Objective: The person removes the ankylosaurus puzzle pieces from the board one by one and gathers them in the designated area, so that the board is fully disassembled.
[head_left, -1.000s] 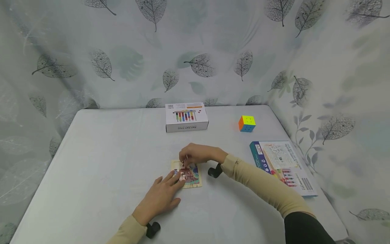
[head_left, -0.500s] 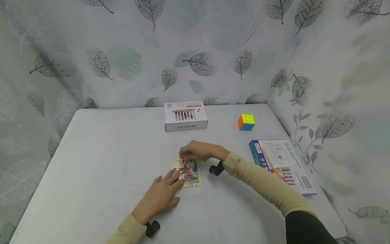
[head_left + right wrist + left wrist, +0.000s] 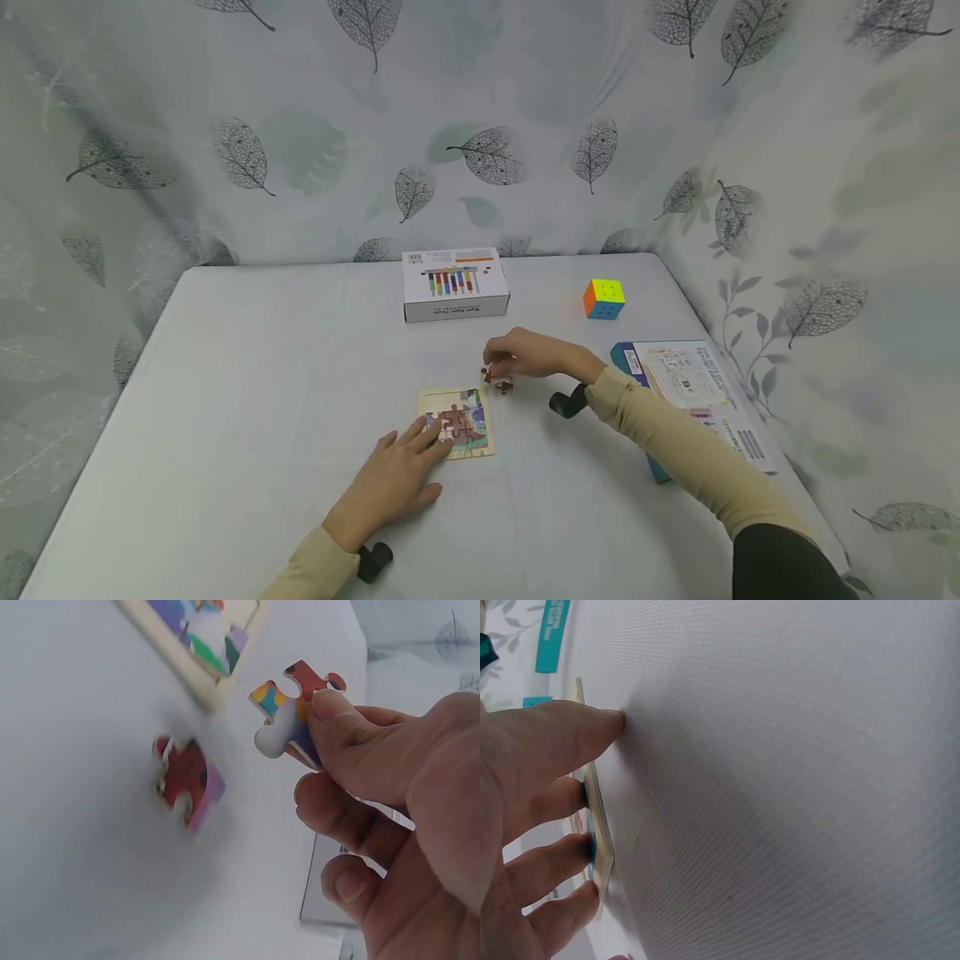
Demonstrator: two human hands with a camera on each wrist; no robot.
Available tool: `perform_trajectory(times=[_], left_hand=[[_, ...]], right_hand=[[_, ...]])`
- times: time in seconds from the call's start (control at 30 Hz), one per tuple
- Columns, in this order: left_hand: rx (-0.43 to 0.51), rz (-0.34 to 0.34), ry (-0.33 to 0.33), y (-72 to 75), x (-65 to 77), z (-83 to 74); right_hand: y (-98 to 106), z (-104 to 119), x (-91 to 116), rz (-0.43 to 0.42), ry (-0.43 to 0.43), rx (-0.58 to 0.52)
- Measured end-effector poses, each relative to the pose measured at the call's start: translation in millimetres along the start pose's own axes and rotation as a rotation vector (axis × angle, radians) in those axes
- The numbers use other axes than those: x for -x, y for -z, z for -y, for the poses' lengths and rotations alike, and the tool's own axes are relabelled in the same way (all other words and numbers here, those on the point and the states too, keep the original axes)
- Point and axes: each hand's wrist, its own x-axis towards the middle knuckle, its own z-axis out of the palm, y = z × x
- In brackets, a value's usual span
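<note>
The small wooden jigsaw puzzle (image 3: 472, 429) lies in its pale frame at the middle of the table. My left hand (image 3: 393, 483) rests on its left side, fingers outstretched over the pieces; in the left wrist view the fingertips (image 3: 574, 847) sit over the frame's edge. Bare wood shows in the upper left of the frame. Beyond the upper right corner, my right hand (image 3: 528, 352) pinches a puzzle piece (image 3: 289, 720) in red, white, blue and yellow between thumb and index finger. A second puzzle piece (image 3: 185, 780), mostly red with a purple edge, is below it, near the frame.
A white box (image 3: 456, 287) with a colourful picture stands at the back. To its right is a puzzle cube (image 3: 603, 299). A flat blue-and-white box (image 3: 690, 392) lies on the right, partly under my right forearm.
My right hand has moved right from above the top of the puzzle, with a piece in its fingers. The second piece and the upper puzzle are now exposed. My left hand stays put.
</note>
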Motion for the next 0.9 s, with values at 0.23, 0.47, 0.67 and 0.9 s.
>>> perform_trajectory(times=[0.23, 0.47, 0.67, 0.9], left_hand=[[0.004, 0.003, 0.003, -1.0, -0.3, 0.0], [0.01, 0.003, 0.005, -1.6, -0.9, 0.5], [0.012, 0.005, 0.007, -1.9, -1.1, 0.9], [0.014, 0.004, 0.007, -1.5, -0.5, 0.6]], right_hand=[[5, -26, 20, -0.017, -0.042, 0.003], [2, -43, 29, -0.011, -0.053, 0.001], [-4, -52, 30, -0.008, -0.086, -0.012], [-8, -55, 30, -0.026, -0.118, -0.011]])
